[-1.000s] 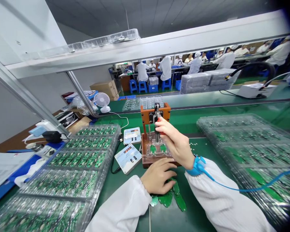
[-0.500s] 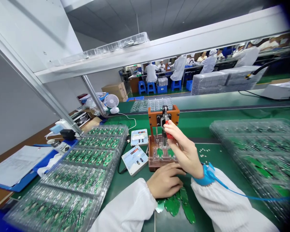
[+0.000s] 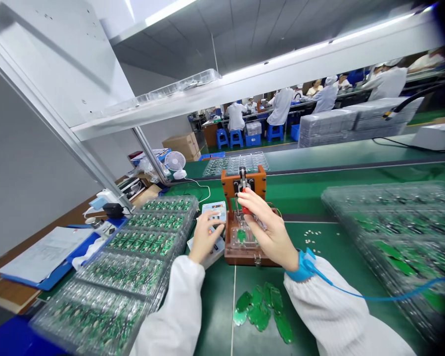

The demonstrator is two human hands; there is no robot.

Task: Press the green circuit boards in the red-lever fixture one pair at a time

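My right hand (image 3: 265, 227) is closed around the red handle (image 3: 245, 206) of a toggle clamp on an orange and brown test fixture (image 3: 264, 182). A green circuit board (image 3: 241, 235) sits under a clear plate at the fixture's base, partly hidden by that hand. My left hand (image 3: 206, 236) hovers over or touches a small white meter box (image 3: 215, 253), its fingers curved and apart, holding nothing visible. Behind it is a second meter box (image 3: 214, 210). Several loose green boards (image 3: 259, 309) lie in a pile in front of the fixture.
Clear trays filled with boards (image 3: 133, 257) stand on the left, and stacked trays (image 3: 389, 232) on the right. Small white pieces (image 3: 312, 233) lie right of the fixture. A white fan (image 3: 175, 162) stands behind. A blue wrist strap cord (image 3: 374, 298) runs off right. Co-workers sit beyond.
My left hand has moved from the loose boards up and left to the meter boxes, uncovering the pile. My right hand stays on the red handle. The view has shifted slightly.
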